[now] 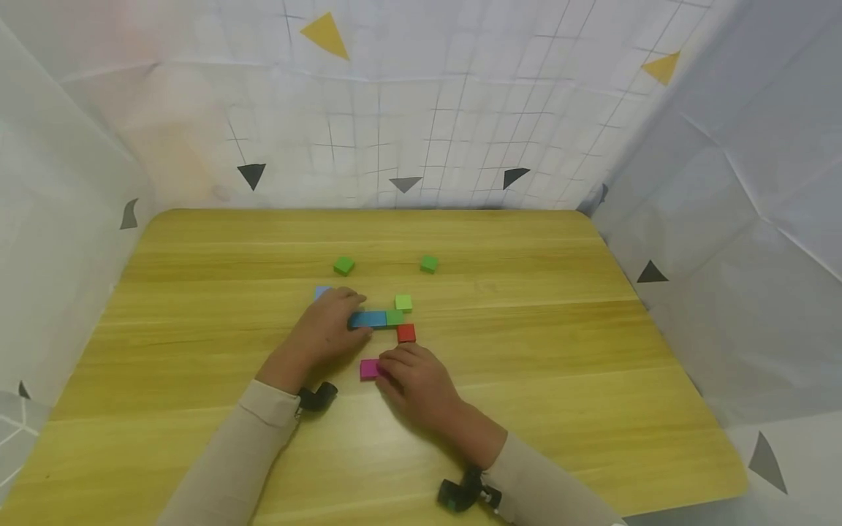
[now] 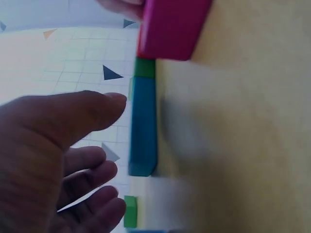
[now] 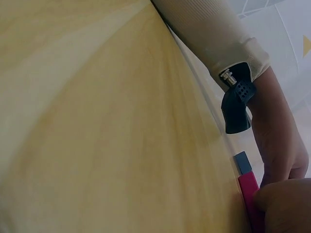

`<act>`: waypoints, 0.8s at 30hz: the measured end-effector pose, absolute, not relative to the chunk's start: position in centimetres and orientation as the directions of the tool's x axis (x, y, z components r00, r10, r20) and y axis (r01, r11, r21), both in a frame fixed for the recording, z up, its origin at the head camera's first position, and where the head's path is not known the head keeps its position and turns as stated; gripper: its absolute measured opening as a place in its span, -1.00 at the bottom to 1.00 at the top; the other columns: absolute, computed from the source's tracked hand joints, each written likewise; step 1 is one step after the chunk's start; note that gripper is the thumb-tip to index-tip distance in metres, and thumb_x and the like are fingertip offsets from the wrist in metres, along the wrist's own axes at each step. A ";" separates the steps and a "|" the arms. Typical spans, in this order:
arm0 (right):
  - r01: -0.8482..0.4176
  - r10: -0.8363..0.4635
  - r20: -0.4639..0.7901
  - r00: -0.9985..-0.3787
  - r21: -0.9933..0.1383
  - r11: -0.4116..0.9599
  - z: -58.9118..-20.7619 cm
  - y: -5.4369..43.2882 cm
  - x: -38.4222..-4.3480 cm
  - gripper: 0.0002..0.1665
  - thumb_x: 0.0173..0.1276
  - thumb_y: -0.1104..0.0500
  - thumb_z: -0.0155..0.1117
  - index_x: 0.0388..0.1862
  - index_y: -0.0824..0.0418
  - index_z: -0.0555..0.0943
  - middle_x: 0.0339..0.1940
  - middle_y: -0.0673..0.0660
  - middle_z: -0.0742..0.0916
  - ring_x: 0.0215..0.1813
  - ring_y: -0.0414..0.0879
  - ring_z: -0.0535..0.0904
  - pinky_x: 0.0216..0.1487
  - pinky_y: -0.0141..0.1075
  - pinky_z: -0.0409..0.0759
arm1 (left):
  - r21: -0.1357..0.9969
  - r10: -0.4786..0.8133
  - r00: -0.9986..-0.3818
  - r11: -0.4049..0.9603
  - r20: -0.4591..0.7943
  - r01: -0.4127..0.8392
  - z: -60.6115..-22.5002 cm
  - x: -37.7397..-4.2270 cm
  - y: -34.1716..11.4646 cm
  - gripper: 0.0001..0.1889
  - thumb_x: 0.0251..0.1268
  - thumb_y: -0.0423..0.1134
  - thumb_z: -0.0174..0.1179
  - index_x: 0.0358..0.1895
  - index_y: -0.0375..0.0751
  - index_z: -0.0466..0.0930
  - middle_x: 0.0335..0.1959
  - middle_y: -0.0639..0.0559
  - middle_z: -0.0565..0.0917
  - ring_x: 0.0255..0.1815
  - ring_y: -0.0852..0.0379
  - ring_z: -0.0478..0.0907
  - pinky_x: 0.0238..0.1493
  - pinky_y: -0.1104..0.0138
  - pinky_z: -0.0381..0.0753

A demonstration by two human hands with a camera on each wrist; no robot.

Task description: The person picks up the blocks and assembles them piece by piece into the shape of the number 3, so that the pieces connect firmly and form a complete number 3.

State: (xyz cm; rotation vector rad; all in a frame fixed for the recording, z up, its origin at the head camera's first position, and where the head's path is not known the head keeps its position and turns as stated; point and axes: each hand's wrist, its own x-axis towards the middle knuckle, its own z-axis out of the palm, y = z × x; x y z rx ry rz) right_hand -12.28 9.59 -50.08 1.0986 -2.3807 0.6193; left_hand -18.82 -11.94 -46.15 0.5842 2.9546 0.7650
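- Mid-table, on the yellowish wood-grain tabletop [image 1: 559,380], we see the right hand [image 1: 421,381] pinching a magenta rectangular block [image 1: 369,370] between thumb and fingers.
- Left hand [image 1: 327,326]: thumb and fingers spread about the left end of a long blue rectangular block [image 1: 370,319]; we can't tell whether they touch.
- Small green square block [image 1: 395,318] abuts blue's right end; red square block [image 1: 406,333] just beside, near side.
- Light-green square block [image 1: 403,303] just beyond.

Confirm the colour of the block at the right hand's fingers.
Magenta; the block shows best in the left wrist view.
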 end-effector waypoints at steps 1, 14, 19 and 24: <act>-0.786 -0.586 0.563 -0.583 -0.207 0.582 -50.1 9.6 -12.3 -0.74 0.25 0.10 0.44 -0.13 0.18 0.76 -0.12 -0.01 0.78 0.01 -0.09 0.64 0.15 -0.28 0.58 | 0.469 0.375 -0.924 0.805 0.070 0.362 -46.0 -18.9 -12.1 -0.39 0.28 0.02 0.30 0.29 -0.29 0.51 0.24 -0.14 0.54 0.29 -0.13 0.42 0.36 0.02 0.42; -0.790 -0.584 0.573 -0.575 -0.201 0.579 -50.4 9.6 -12.4 -0.77 0.25 0.11 0.42 -0.16 0.19 0.77 -0.13 0.00 0.79 -0.02 -0.09 0.65 0.11 -0.28 0.60 | 0.532 0.278 -0.957 0.800 0.084 0.279 -44.5 -20.0 -15.7 -0.53 0.53 -0.08 -0.04 0.28 -0.33 0.50 0.28 -0.24 0.50 0.36 -0.26 0.37 0.38 -0.13 0.34; -0.786 -0.585 0.568 -0.579 -0.198 0.585 -50.4 9.7 -12.4 -0.77 0.25 0.10 0.42 -0.16 0.18 0.77 -0.13 -0.01 0.79 -0.02 -0.09 0.65 0.10 -0.28 0.60 | 0.536 0.270 -0.961 0.805 0.050 0.254 -44.2 -19.9 -16.3 -0.51 0.55 -0.03 -0.08 0.28 -0.34 0.50 0.27 -0.22 0.51 0.36 -0.24 0.36 0.38 -0.14 0.33; -0.786 -0.584 0.565 -0.582 -0.206 0.584 -50.3 9.6 -12.4 -0.76 0.26 0.10 0.43 -0.15 0.18 0.77 -0.13 -0.01 0.79 -0.02 -0.10 0.65 0.11 -0.29 0.59 | 0.542 0.268 -0.962 0.803 0.046 0.250 -44.4 -19.7 -16.5 -0.53 0.53 -0.06 -0.05 0.23 -0.36 0.54 0.20 -0.25 0.54 0.29 -0.26 0.43 0.32 -0.14 0.40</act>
